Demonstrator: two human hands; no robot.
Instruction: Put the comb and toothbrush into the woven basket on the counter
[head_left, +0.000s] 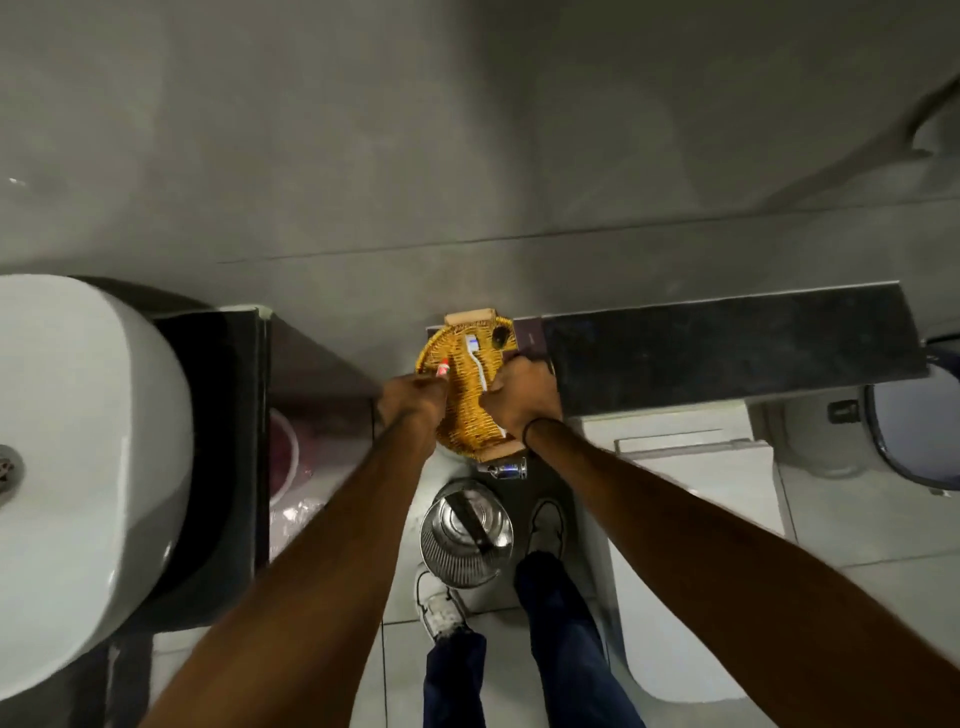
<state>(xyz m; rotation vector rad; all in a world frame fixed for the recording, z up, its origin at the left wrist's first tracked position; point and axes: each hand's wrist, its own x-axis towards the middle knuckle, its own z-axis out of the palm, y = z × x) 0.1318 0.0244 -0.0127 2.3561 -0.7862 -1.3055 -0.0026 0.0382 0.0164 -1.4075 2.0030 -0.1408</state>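
Observation:
The yellow woven basket (470, 415) sits on the end of a dark counter ledge, against the wall. A white toothbrush (477, 361) with a blue head lies across the inside of the basket. My right hand (522, 397) is closed over its handle at the basket's right rim. At the left rim, my left hand (413, 397) pinches a small red and white item (443, 369) that pokes into the basket. A dark object (500, 336) rests at the basket's far right. I cannot tell whether it is the comb.
A white sink (78, 467) on a black counter fills the left. A long dark shelf (727, 348) runs to the right of the basket. Below are a steel bin (465, 540), a chrome fitting (506, 470), a white toilet (701, 467) and my feet on the tiled floor.

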